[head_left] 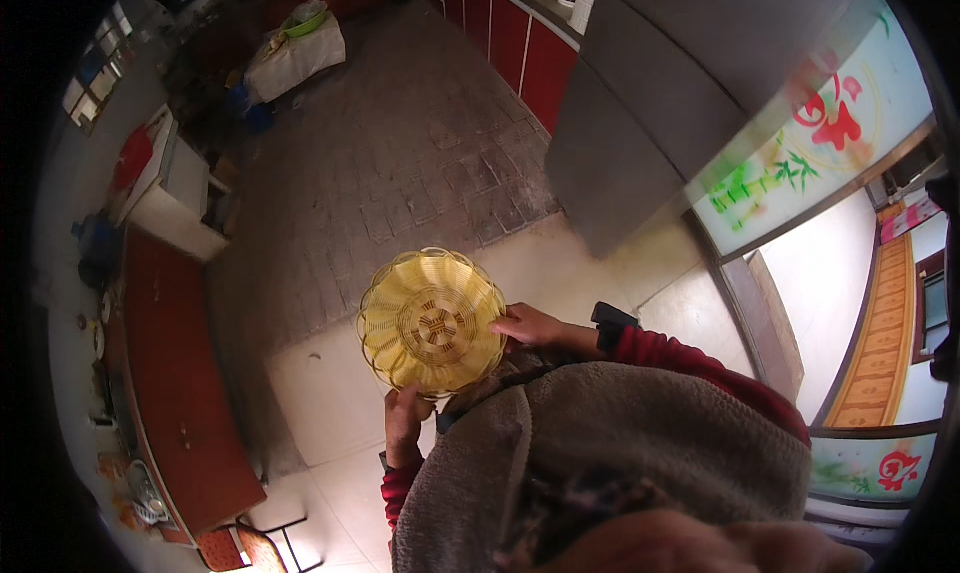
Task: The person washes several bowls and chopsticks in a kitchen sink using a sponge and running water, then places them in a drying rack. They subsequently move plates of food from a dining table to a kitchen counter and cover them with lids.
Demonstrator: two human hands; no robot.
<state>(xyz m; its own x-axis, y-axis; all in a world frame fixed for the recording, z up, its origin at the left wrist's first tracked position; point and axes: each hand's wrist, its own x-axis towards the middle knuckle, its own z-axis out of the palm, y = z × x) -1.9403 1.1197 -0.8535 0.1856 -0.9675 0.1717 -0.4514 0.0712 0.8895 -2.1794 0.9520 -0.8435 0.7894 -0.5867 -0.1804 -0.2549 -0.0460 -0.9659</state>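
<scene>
Grey brick floor [400, 163] lies far beneath a round yellow woven basket [432, 321], held in the air between both hands. Left hand [405, 421] has its grip clamped on the lower rim; right hand [530, 325] pinches the right rim.

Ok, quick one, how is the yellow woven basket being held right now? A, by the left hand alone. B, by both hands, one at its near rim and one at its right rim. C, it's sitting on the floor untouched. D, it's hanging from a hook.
B: the yellow woven basket has the left hand at its near rim and the right hand gripping its right rim, above the floor.
</scene>
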